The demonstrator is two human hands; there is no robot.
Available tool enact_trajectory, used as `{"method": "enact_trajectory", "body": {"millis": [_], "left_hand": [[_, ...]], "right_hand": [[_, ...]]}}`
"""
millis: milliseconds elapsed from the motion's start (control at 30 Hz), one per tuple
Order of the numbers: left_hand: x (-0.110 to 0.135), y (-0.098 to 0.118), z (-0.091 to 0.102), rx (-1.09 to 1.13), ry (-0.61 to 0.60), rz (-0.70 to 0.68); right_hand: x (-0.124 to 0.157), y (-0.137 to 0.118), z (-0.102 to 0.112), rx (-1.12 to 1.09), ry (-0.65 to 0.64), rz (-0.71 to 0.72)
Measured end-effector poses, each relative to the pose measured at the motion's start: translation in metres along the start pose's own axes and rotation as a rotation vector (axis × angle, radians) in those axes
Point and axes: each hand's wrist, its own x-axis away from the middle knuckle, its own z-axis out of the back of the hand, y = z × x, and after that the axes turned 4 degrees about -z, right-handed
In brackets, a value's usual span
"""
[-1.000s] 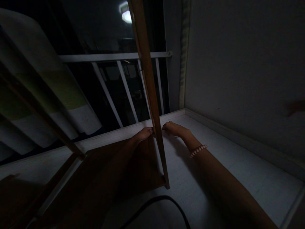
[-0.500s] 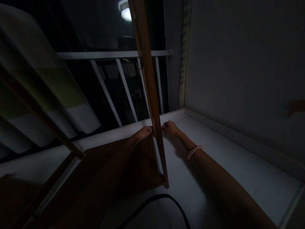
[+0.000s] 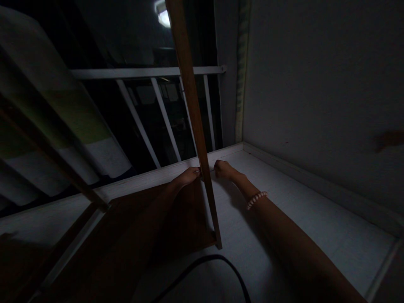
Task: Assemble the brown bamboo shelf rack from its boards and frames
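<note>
A brown wooden board, seen nearly edge-on, stands upright at the edge of a dark brown wooden panel. My left hand is on the board's left side, its fingers pinched close to the wood around something small and pale that I cannot make out. On the other side, my right hand is closed on a thin rod-like tool that points at the board. Its kind is too small and dark to tell. A beaded bracelet circles my right wrist.
A white railing runs before a dark window behind the board. At left are a slanting wooden bar and a white and green curtain. A grey wall borders the white surface at right. A black curved strap or cable lies in front.
My right hand has drawn slightly away from the board, so more of the thin tool shows. The board appears turned more edge-on, and the view has shifted slightly. My left hand stays in place.
</note>
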Motion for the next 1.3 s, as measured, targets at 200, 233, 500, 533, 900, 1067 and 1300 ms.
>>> {"method": "enact_trajectory", "body": {"millis": [200,233,500,533,900,1067,1300], "left_hand": [[-0.003,-0.005,0.001,-0.006,0.005,0.019],[-0.004,-0.005,0.002,-0.006,0.003,0.02],[-0.003,-0.001,0.003,0.004,-0.021,0.014],[-0.002,-0.001,0.002,0.005,-0.021,0.016],[0.001,0.008,-0.001,-0.001,0.014,0.043],[0.006,0.021,-0.004,-0.001,0.075,0.019],[0.015,0.036,-0.005,0.003,0.132,0.029]], "right_hand": [[-0.004,-0.002,-0.006,-0.161,-0.014,-0.118],[-0.004,-0.002,-0.007,-0.188,-0.014,-0.147],[-0.001,-0.012,-0.015,-0.4,-0.009,-0.284],[-0.001,-0.012,-0.015,-0.41,-0.001,-0.286],[-0.008,-0.004,-0.021,-0.431,0.076,-0.297],[-0.008,-0.003,-0.018,-0.453,0.073,-0.302],[-0.007,-0.004,-0.02,-0.42,0.074,-0.259]]}}
